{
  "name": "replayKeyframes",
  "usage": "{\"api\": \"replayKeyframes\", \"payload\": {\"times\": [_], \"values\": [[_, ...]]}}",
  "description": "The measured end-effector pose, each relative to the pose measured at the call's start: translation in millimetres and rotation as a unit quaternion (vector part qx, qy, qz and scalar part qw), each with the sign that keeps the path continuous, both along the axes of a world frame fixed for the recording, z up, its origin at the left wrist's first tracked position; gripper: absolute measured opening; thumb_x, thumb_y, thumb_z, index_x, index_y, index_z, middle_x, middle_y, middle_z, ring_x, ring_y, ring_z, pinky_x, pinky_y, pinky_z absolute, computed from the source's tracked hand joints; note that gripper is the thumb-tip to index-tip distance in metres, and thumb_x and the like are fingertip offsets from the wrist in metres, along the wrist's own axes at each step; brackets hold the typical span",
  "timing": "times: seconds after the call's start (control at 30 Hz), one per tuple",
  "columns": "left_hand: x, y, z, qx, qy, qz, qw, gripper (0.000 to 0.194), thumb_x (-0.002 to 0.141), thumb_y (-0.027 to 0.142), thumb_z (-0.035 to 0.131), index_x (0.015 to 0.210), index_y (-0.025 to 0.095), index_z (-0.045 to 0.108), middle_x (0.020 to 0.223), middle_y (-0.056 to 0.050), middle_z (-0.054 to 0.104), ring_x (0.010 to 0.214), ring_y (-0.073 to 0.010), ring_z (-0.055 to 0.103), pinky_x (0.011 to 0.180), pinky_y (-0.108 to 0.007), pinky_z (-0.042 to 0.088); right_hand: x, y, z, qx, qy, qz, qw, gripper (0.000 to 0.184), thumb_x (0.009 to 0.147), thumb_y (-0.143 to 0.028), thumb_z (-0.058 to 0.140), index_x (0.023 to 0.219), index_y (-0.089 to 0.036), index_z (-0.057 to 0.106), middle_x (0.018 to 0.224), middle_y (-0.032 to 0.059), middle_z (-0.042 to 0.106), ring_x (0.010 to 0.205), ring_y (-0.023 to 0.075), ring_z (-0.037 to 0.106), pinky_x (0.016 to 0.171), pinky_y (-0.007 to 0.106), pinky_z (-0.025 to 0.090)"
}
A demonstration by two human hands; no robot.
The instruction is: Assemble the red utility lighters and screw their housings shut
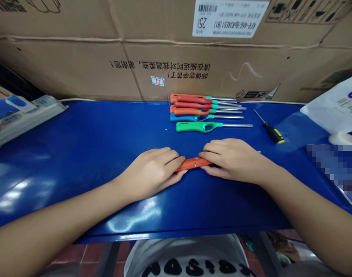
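An orange long-reach lighter (pixel 193 164) lies sideways between my hands, just over the blue tabletop. My left hand (pixel 157 168) pinches its left end between thumb and fingers. Closed around its right part is my right hand (pixel 229 159), which hides that section; a bit of the metal tip shows past the knuckles. A small teal part is visible on the lighter's upper side. Beyond my hands lies a green long-reach lighter (pixel 190 127), and behind it a stack of several orange, red and blue lighters (pixel 190 111), their metal tubes pointing right.
A black and yellow screwdriver (pixel 273 132) lies to the right. A large cardboard box (pixel 89 69) walls off the back. At the left edge sits a power strip (pixel 29 117) with a plug. A white bag (pixel 331 104) and a white round object (pixel 343 138) are at far right.
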State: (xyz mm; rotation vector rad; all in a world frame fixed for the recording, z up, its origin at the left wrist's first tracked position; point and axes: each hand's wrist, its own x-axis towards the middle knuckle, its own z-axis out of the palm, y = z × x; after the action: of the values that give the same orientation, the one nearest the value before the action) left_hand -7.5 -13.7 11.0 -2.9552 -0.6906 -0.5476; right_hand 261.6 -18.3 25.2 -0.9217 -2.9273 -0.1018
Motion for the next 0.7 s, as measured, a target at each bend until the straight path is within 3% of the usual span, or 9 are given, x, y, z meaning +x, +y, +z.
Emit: {"api": "replayKeyframes", "payload": {"times": [0.47,0.7], "values": [[0.2,2.2,-3.2,-0.082,-0.053,-0.015,0.995,0.028,0.105,0.032,0.051,0.101,0.013,0.072,0.088,-0.008,0.072,0.078,-0.0188,0.066,0.072,-0.031,0.054,-0.8,-4.2,-2.0,-0.027,0.036,0.003,0.999,0.03,0.103,-0.03,0.045,0.101,-0.014,0.07,0.087,0.0069,0.069,0.081,0.0209,0.059,0.069,0.034,0.041],[0.8,2.5,-5.6,-0.081,-0.068,-0.015,0.994,0.026,0.103,0.03,0.053,0.102,0.013,0.072,0.086,-0.009,0.071,0.075,-0.0192,0.065,0.069,-0.031,0.053,-7.9,-4.1,-4.9,-0.005,0.069,0.008,0.998,0.033,0.104,-0.038,0.047,0.113,-0.015,0.068,0.104,0.0084,0.073,0.09,0.0222,0.061,0.072,0.035,0.043]]}}
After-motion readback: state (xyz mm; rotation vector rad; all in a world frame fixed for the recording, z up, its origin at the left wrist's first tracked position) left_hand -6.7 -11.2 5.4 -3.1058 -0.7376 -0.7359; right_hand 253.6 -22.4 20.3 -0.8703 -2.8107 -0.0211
